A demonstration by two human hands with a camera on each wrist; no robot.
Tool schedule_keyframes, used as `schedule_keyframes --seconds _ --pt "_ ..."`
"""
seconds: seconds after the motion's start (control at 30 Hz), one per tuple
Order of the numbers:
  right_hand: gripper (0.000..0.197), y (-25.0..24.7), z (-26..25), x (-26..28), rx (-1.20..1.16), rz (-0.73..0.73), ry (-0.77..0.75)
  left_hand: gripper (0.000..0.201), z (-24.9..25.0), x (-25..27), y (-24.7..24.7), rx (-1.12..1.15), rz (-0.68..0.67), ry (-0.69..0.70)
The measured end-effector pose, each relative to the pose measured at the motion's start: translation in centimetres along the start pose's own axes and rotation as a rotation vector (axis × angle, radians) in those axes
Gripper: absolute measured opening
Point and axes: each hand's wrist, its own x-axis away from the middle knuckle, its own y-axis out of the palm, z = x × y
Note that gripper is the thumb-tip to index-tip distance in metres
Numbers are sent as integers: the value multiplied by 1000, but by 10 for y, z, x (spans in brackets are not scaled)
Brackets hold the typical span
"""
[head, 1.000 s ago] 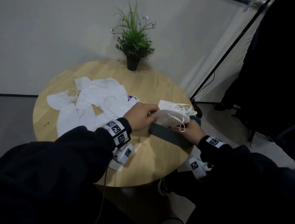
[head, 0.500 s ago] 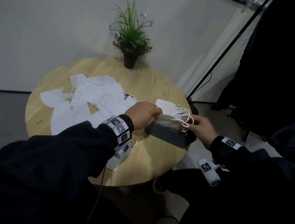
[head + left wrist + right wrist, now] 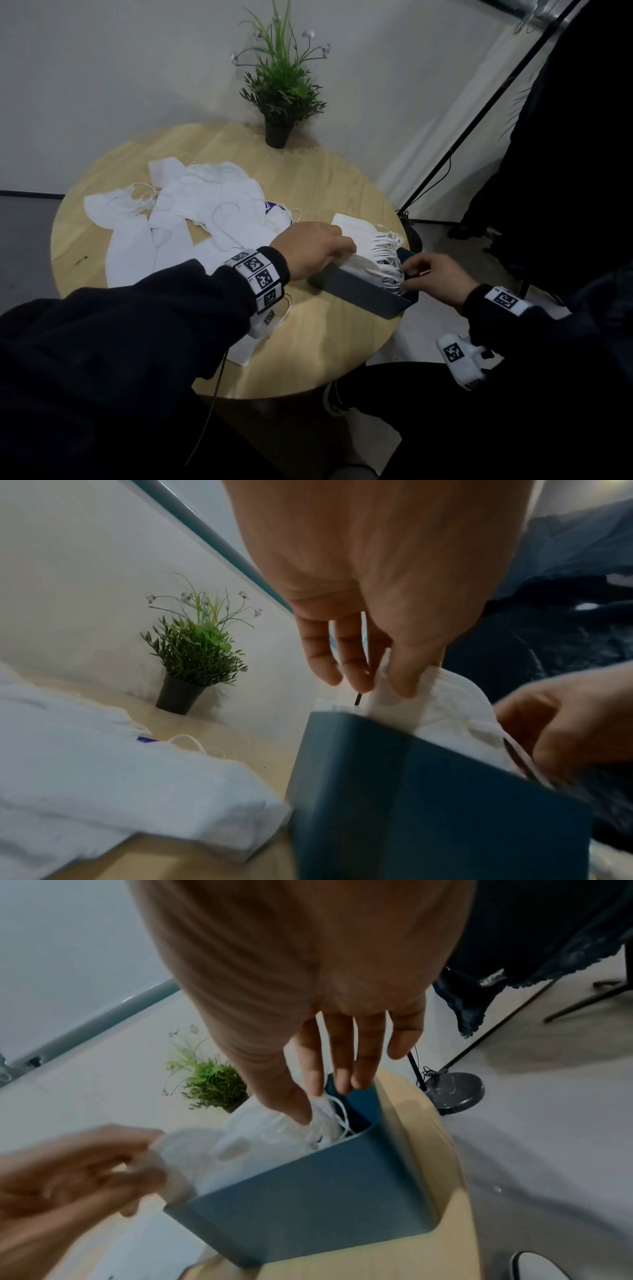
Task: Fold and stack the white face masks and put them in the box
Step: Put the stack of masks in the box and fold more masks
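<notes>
A stack of folded white masks (image 3: 359, 240) stands partly inside the dark blue box (image 3: 359, 296) at the table's right edge, its top and ear loops (image 3: 388, 255) sticking out. My left hand (image 3: 346, 248) pinches the stack's left end, thumb against fingers, as the left wrist view shows: left hand (image 3: 377, 688), stack (image 3: 448, 707), box (image 3: 428, 791). My right hand (image 3: 409, 274) is at the box's right end. In the right wrist view, the right hand (image 3: 318, 1104) pinches the ear loops (image 3: 330, 1119) just above the box (image 3: 308, 1204).
Several loose unfolded masks (image 3: 191, 219) lie spread over the left half of the round wooden table (image 3: 308, 342). A potted plant (image 3: 279, 99) stands at the table's far edge. The box sits close to the rim. A black lamp stand (image 3: 452, 1091) is on the floor to the right.
The mask stack has gone down from above the box into it. My right hand has shifted from the box's near side to its right end, at the ear loops.
</notes>
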Motion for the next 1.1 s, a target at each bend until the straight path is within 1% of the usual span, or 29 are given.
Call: schedule_keyframes --seconds 0.07,0.13,0.17,0.23,0.27,0.33,0.37,0.47,0.5,0.57,0.6,0.63,0.73,0.77,0.83,0.87,0.93,1.0,1.1 --pt "41 0 -9 0 -147 70 39 31 -1 2 8 -80 -36 -26" --pt "41 4 -18 -1 -359 109 122 34 -3 3 13 -113 -13 -24" --pt "36 7 -24 1 -456 102 183 35 -3 3 11 -102 41 -8" --pt "25 11 -33 2 -587 38 274 31 -1 2 10 -74 137 32" --pt "26 13 -35 2 -626 7 286 27 0 2 11 -71 139 49" --pt "34 19 -36 -9 -679 -31 301 24 2 5 13 -83 75 45" --pt "38 22 -37 -15 -694 -60 308 25 3 6 15 -85 73 44" --pt "49 34 -37 -28 -742 -190 374 24 2 5 20 -52 172 46" --pt "50 37 -36 -30 -739 -225 389 24 2 4 21 -33 176 36" --pt "51 42 -36 -31 -752 -268 387 24 4 5 21 -16 125 27" --pt "52 43 -37 -31 -772 -269 383 23 2 6 20 25 122 -7" --pt "52 44 -36 -32 -800 -264 379 20 0 7 16 118 157 -73" --pt "49 43 -36 -33 -853 -265 365 17 -13 5 7 532 333 -395" --pt "51 43 -37 -32 -856 -270 364 14 -16 5 5 671 352 -507" --pt "58 44 -39 -34 -844 -293 366 10 -16 5 3 936 308 -678" --pt "61 45 -39 -35 -845 -302 368 12 -13 7 3 1023 274 -729" --pt "64 49 -42 -37 -848 -321 358 13 -12 8 3 1064 254 -750" --pt "64 50 -45 -36 -871 -329 379 11 -10 9 1 1043 258 -727" --pt "65 49 -47 -36 -913 -366 392 24 -6 8 0 959 238 -692"
